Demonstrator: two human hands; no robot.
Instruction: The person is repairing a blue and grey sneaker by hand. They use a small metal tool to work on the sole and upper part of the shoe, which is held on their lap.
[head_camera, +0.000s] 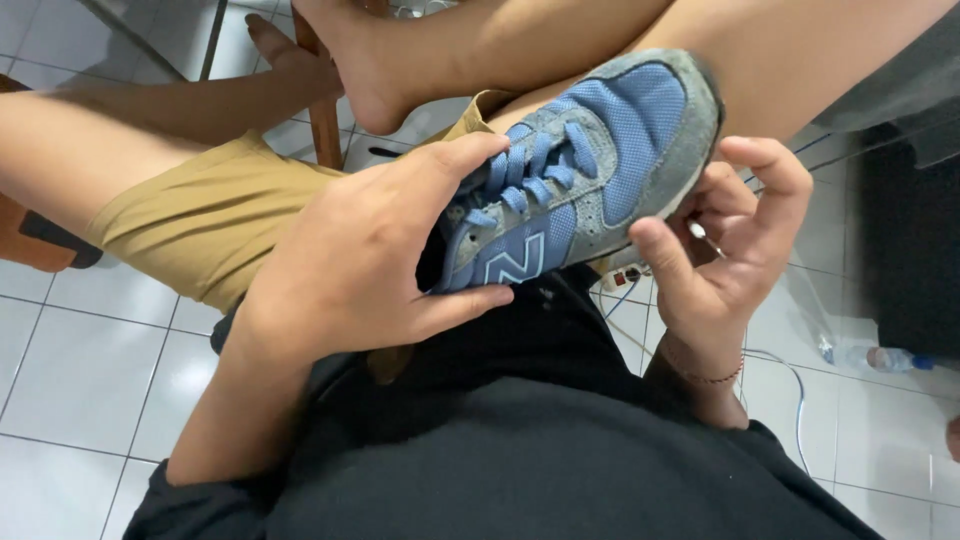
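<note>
Shoe sits in the middle of the frame, a blue and grey one with blue laces; it rests on the person's lap, toe pointing to the upper right. The left hand is closed around the heel end, thumb under the side and fingers over the opening, so the shoe stays steady. The right hand is curled at the sole side near the toe, fingers bent round the edge; I think it props the shoe from that side. A ring shows on one finger and a thin bracelet on the wrist. Bare legs and tan shorts fill the upper left; white floor tiles lie below; a plastic bottle lies at the right edge.
</note>
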